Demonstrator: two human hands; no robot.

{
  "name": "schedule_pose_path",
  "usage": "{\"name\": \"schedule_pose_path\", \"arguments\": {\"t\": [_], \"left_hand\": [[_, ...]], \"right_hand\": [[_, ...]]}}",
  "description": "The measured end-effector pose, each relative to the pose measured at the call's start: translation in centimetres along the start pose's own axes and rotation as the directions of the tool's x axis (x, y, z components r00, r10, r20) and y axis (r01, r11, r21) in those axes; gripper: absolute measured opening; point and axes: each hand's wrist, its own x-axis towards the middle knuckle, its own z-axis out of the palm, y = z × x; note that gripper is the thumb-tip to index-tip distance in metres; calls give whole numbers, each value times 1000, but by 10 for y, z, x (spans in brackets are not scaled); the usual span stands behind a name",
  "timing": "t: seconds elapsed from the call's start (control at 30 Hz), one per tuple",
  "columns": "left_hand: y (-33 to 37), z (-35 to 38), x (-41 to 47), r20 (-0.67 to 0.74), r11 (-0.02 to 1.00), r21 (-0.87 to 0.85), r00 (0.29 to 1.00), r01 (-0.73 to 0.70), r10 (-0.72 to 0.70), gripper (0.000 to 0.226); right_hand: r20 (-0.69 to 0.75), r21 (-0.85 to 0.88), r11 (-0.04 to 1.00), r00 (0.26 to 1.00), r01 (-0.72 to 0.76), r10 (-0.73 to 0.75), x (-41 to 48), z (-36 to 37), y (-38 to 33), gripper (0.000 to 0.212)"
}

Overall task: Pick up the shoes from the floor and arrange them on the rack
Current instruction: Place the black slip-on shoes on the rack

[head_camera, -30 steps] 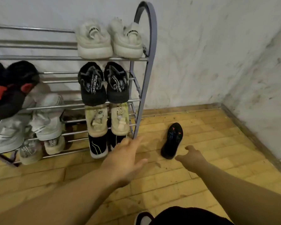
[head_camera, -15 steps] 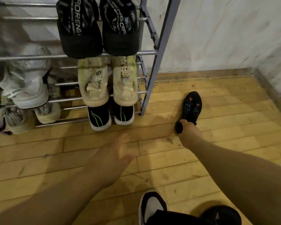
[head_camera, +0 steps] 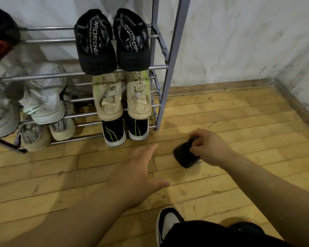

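Wooden floorboards (head_camera: 239, 122) run up to a scuffed white wall (head_camera: 239, 41), and a metal rack (head_camera: 173, 59) stands against that wall on the left. Our right hand (head_camera: 209, 148) grips a black shoe (head_camera: 185, 155), fingers curled round its top edge; the shoe is blurred, low over the boards, near the foot of the rack's right post, and we cannot tell whether it touches the floor. Our left hand (head_camera: 139, 172) reaches forward with fingers straight and thumb spread, holding nothing, near the shoe but apart from it. At the right end of the rack we see three pairs stacked shelf over shelf: a black pair with white lettering (head_camera: 95, 45) on the higher shelf; a cream pair (head_camera: 107, 98) just below it; a black pair with green lines (head_camera: 114, 132) on the lowest shelf, white soles at the front rail. Further left, a white shoe (head_camera: 45, 104) sits on the middle shelf; two beige shoes (head_camera: 61, 129) lie side by side beneath it; a black and red shoe (head_camera: 2, 41) shows at the far left edge, partly cut off. At the bottom edge, a black and white shoe (head_camera: 168, 223) rests on the boards, half hidden under dark cloth.
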Motion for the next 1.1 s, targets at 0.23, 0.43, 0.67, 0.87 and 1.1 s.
{"name": "schedule_pose_path", "arguments": {"t": [0.23,0.43,0.67,0.87,1.1], "left_hand": [[65,-13,6,-105,952,61,946,-301,306,95],[73,-15,2,-162,964,55,950,-260,266,61],[67,11,-1,-133,987,43,978,-158,162,64],[61,20,5,-110,984,83,980,-156,165,64],[67,-7,-3,-196,977,131,962,-168,192,62]], "right_hand": [[114,641,759,964,112,-238,-103,-53,-47,47],[92,720,691,996,-65,-2,-105,-46,11,42],[149,10,754,747,-657,649,-105,41,206,112],[89,105,685,693,-721,716,-121,67,245,114],[15,185,901,918,-392,397,-94,10,161,55]]}}
